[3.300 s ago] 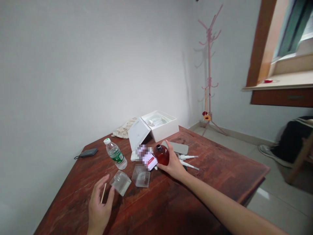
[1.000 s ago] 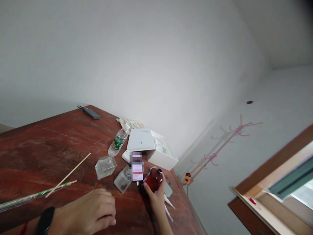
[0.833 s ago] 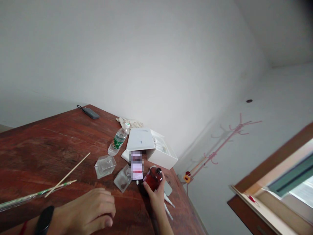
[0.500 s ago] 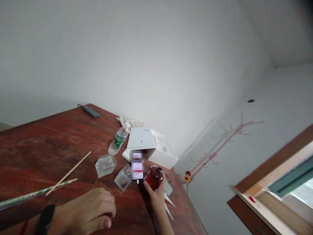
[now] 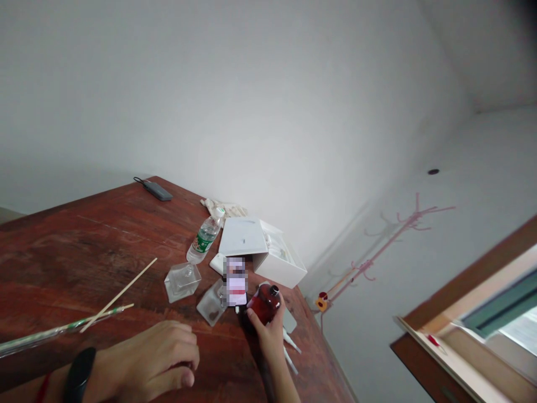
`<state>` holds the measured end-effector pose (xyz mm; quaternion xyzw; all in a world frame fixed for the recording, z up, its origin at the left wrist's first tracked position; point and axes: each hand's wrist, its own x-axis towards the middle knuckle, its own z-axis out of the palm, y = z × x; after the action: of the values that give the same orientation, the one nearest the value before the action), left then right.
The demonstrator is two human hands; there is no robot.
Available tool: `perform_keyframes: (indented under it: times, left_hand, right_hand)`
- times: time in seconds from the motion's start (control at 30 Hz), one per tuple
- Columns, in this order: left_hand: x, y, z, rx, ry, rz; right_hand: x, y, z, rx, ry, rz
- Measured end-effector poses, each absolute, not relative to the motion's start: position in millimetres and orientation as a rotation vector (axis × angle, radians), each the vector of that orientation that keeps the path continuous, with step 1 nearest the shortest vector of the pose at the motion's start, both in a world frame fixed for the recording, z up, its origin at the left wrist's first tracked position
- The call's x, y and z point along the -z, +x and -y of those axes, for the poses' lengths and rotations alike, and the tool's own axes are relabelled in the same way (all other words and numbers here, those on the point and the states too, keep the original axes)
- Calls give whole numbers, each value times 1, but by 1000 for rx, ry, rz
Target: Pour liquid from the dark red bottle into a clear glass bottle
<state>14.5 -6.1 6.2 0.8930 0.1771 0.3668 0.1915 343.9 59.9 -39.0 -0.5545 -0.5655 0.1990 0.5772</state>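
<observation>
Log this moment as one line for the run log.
left hand: curled near green-striped rod, nothing visible in it | right hand: grips dark red glass bottle | beside it: square glass bottle

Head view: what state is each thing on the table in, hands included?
Amber glass bottle, held in the right hand
Left hand, empty, fingers curled
Water bottle, capped, lying down
White box, open, lid leaning against it
Clear square glass bottle, empty-looking
Second square glass bottle, fogged, dark patch inside
</observation>
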Motion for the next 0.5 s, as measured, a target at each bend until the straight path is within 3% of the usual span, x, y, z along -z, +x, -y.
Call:
perform_keyframes:
  times: [0.5]
  left_hand:
    - [-7, 18, 3, -950, 2597, -571]
  right_hand:
    - [44, 361, -71, -508, -1296, 1319]
